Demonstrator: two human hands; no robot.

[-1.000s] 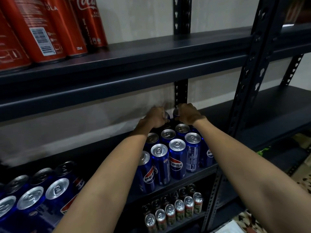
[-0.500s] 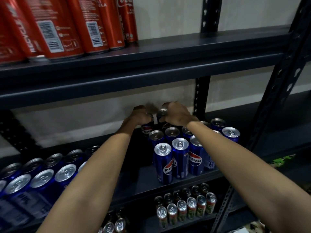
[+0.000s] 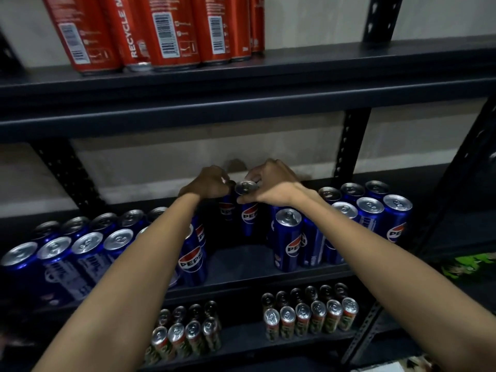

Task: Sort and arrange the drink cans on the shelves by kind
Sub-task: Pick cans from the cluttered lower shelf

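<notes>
Sliding leftward, hands [image 3: 209,182] gripping Pepsi cans [image 3: 248,214]

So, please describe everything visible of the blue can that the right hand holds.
The blue Pepsi can is slim and tall, apparently metal, with a silver top and unopened pull tab. It stands about upright at the back of the middle shelf. The right hand grips its rim from above. Another Pepsi can, under the left hand, stands close beside it; whether they touch is unclear.
</notes>
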